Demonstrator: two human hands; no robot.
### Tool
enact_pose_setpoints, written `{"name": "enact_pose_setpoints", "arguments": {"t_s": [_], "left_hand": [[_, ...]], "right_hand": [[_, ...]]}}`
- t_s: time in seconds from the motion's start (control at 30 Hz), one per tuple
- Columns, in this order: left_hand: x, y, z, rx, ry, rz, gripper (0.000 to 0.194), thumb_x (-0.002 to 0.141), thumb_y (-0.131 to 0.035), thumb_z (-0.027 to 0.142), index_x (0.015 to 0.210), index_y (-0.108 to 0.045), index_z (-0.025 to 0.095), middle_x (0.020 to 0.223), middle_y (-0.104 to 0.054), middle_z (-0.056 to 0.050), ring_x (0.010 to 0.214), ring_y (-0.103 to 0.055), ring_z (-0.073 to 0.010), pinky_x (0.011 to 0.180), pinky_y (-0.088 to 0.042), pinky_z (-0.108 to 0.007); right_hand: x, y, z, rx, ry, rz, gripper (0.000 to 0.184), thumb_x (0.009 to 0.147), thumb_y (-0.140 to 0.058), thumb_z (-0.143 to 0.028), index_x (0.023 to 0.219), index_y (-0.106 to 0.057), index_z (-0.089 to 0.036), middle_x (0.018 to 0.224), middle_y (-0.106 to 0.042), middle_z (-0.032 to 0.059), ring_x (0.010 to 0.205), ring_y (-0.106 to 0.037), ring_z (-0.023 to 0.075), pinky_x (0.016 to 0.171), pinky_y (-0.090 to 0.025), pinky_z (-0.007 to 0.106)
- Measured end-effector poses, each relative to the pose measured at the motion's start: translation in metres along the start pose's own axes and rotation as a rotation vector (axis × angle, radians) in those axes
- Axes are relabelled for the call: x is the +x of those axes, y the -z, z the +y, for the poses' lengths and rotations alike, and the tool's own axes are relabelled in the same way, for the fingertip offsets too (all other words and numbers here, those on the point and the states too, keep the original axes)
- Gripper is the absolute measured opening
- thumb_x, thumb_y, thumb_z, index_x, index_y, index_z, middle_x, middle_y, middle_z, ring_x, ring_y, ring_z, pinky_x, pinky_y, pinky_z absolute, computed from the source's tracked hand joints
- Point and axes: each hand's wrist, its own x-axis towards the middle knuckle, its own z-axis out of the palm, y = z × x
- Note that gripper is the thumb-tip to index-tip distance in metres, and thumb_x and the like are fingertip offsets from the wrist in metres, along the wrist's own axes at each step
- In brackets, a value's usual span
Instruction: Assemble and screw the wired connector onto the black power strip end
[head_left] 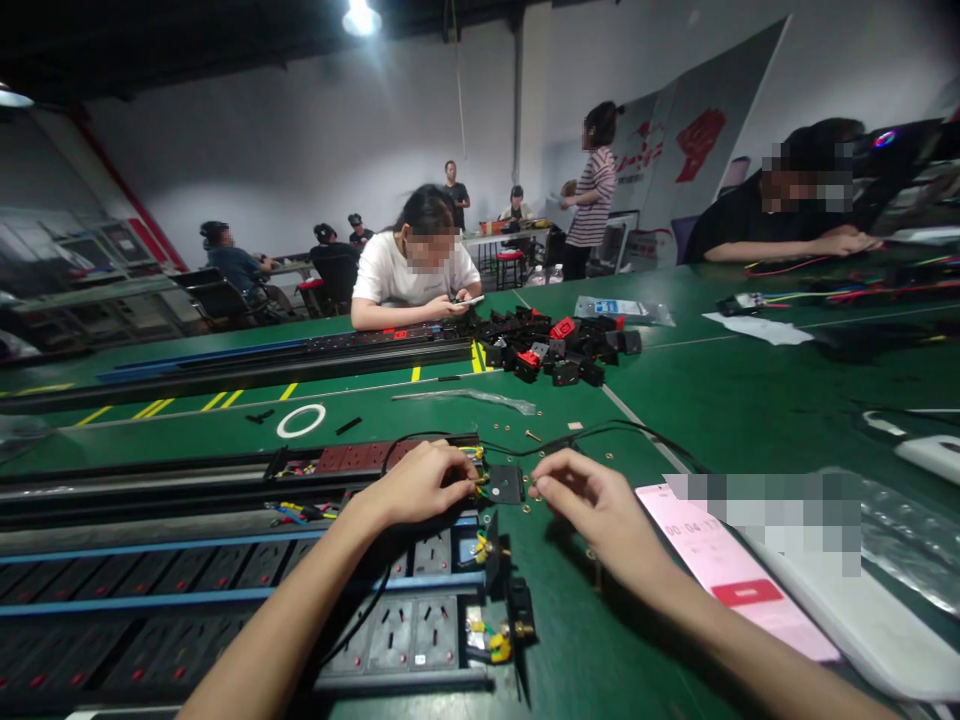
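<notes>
My left hand (418,485) pinches the wired brass terminals (474,482) at the end of an opened black power strip (225,480). My right hand (589,503) is close by, its thumb and forefinger pinched together over the green mat (600,620). Anything between those fingertips is too small to make out. Just between my hands lies a black square plate (505,484). Small brass screws and washers (525,470) are scattered around it. A black cable (570,437) arcs behind my hands. Below my left forearm, a second strip with socket faces (390,635) has wired terminals (487,645) at its end.
A phone with a pink screen (731,570) lies on a white pad by my right forearm. Farther along the mat sit a heap of black and red housings (555,345), a white ring (301,421) and more strips. Co-workers sit across the table.
</notes>
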Motion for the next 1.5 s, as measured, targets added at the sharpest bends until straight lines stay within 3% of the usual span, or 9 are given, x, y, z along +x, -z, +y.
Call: {"name": "enact_pose_setpoints", "arguments": {"t_s": [0.17, 0.37, 0.5, 0.63, 0.87, 1.1, 1.23, 1.5], "left_hand": [[0.000, -0.004, 0.004, -0.003, -0.035, 0.019, 0.018, 0.094, -0.055, 0.030, 0.094, -0.070, 0.020, 0.093, -0.072, -0.003, 0.091, -0.063, -0.0193, 0.084, -0.043, -0.031], [0.001, -0.009, 0.009, -0.033, -0.041, 0.008, 0.017, 0.092, -0.058, 0.031, 0.100, -0.070, 0.021, 0.098, -0.073, -0.002, 0.094, -0.064, -0.0196, 0.088, -0.043, -0.032], [0.001, -0.009, 0.012, -0.031, -0.020, 0.008, 0.020, 0.090, -0.061, 0.030, 0.106, -0.068, 0.021, 0.097, -0.072, -0.003, 0.094, -0.065, -0.0205, 0.086, -0.043, -0.033], [0.001, -0.010, 0.013, -0.028, -0.042, 0.001, 0.016, 0.090, -0.059, 0.029, 0.098, -0.069, 0.021, 0.098, -0.072, -0.003, 0.096, -0.064, -0.0207, 0.089, -0.042, -0.034], [0.000, -0.016, 0.013, -0.020, -0.037, 0.018, 0.014, 0.090, -0.058, 0.029, 0.094, -0.070, 0.021, 0.097, -0.073, -0.004, 0.096, -0.064, -0.0213, 0.091, -0.041, -0.035], [0.000, -0.018, 0.013, -0.028, -0.029, 0.039, 0.010, 0.088, -0.059, 0.025, 0.091, -0.068, 0.021, 0.094, -0.073, -0.001, 0.094, -0.064, -0.0204, 0.091, -0.039, -0.035], [-0.001, -0.018, 0.014, -0.012, -0.038, 0.037, 0.012, 0.089, -0.058, 0.024, 0.094, -0.068, 0.022, 0.097, -0.072, -0.002, 0.095, -0.064, -0.0203, 0.092, -0.039, -0.035], [-0.001, -0.015, 0.013, -0.002, -0.048, 0.020, 0.016, 0.090, -0.056, 0.027, 0.101, -0.067, 0.023, 0.099, -0.071, -0.002, 0.096, -0.064, -0.0205, 0.090, -0.040, -0.034]], "right_hand": [[-0.004, -0.022, 0.043, 0.206, -0.181, 0.024, 0.048, 0.069, -0.072, -0.061, 0.086, -0.065, -0.017, 0.079, -0.069, 0.0066, 0.064, -0.058, 0.0152, 0.056, -0.047, 0.027], [-0.002, -0.032, 0.068, 0.266, -0.238, 0.003, 0.049, 0.064, -0.078, -0.059, 0.085, -0.066, -0.017, 0.071, -0.065, 0.0036, 0.063, -0.058, 0.0150, 0.054, -0.048, 0.026], [0.001, -0.034, 0.069, 0.221, -0.218, 0.001, 0.046, 0.066, -0.076, -0.058, 0.085, -0.067, -0.017, 0.071, -0.063, 0.0023, 0.063, -0.057, 0.0145, 0.053, -0.046, 0.025], [0.003, -0.037, 0.066, 0.183, -0.189, 0.004, 0.044, 0.070, -0.072, -0.058, 0.086, -0.068, -0.017, 0.073, -0.064, 0.0031, 0.064, -0.057, 0.0150, 0.053, -0.044, 0.024], [0.003, -0.043, 0.065, 0.121, -0.115, -0.016, 0.041, 0.075, -0.068, -0.056, 0.087, -0.072, -0.018, 0.083, -0.069, 0.0058, 0.075, -0.061, 0.0198, 0.065, -0.049, 0.028], [0.003, -0.047, 0.066, 0.186, -0.121, -0.006, 0.045, 0.073, -0.071, -0.059, 0.094, -0.067, -0.019, 0.073, -0.064, 0.0028, 0.065, -0.057, 0.0164, 0.055, -0.045, 0.025], [0.002, -0.048, 0.066, 0.191, -0.110, 0.009, 0.042, 0.073, -0.071, -0.059, 0.086, -0.065, -0.019, 0.071, -0.060, 0.0011, 0.062, -0.054, 0.0148, 0.053, -0.042, 0.023], [-0.001, -0.048, 0.067, 0.203, -0.096, -0.013, 0.039, 0.078, -0.069, -0.054, 0.094, -0.069, -0.017, 0.084, -0.067, 0.0056, 0.076, -0.061, 0.0187, 0.065, -0.047, 0.027]]}}
